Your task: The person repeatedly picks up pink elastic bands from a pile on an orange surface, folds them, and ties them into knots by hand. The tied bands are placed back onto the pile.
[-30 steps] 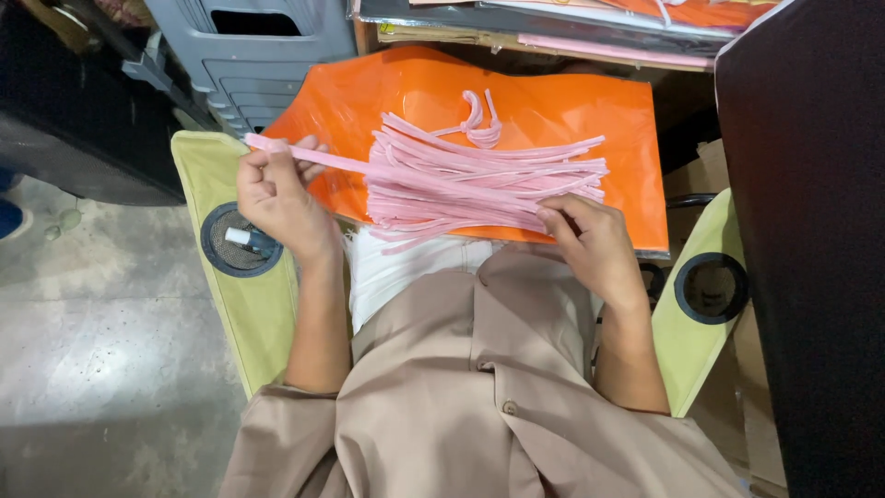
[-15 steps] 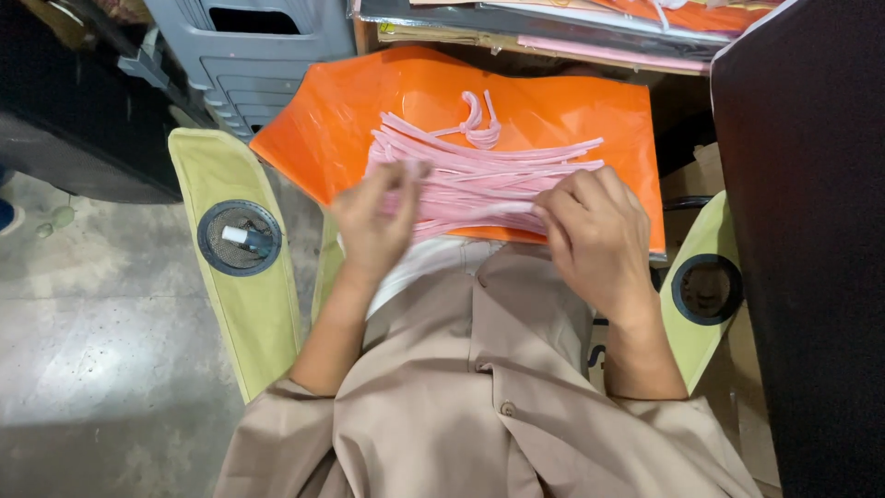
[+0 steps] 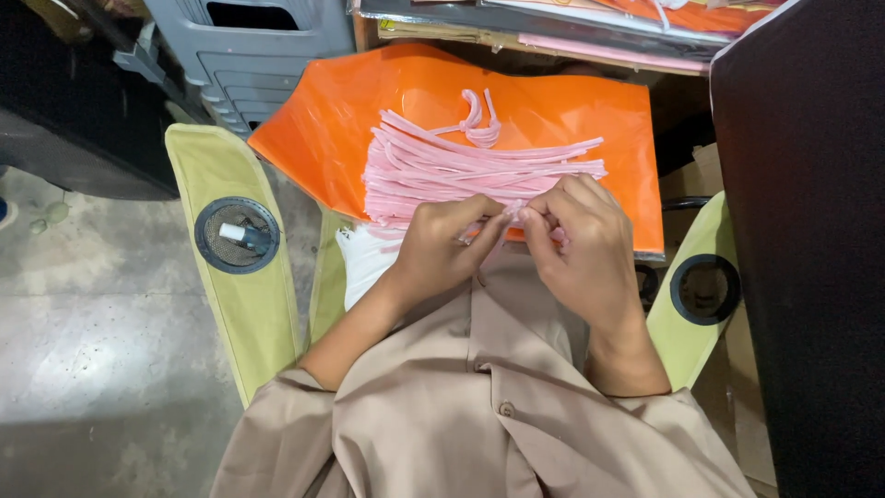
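Seen from above, one pink cord (image 3: 502,221) is pinched between left hand (image 3: 442,249) and right hand (image 3: 576,240), both grips closed on it, best drawn gently clear of the pink cord bundle (image 3: 470,166) on the orange bag (image 3: 553,111).

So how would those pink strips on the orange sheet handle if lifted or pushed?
The pink strips look thin and probably floppy: two curl at the far end. Likely very light. Piled loosely on the glossy orange sheet, they may slide or scatter. Both hands pinch at the pile's near edge.

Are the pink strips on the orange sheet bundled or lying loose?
Loose. The pink strips lie side by side in an untied pile across the orange sheet; the left hand and right hand pinch the near edge.
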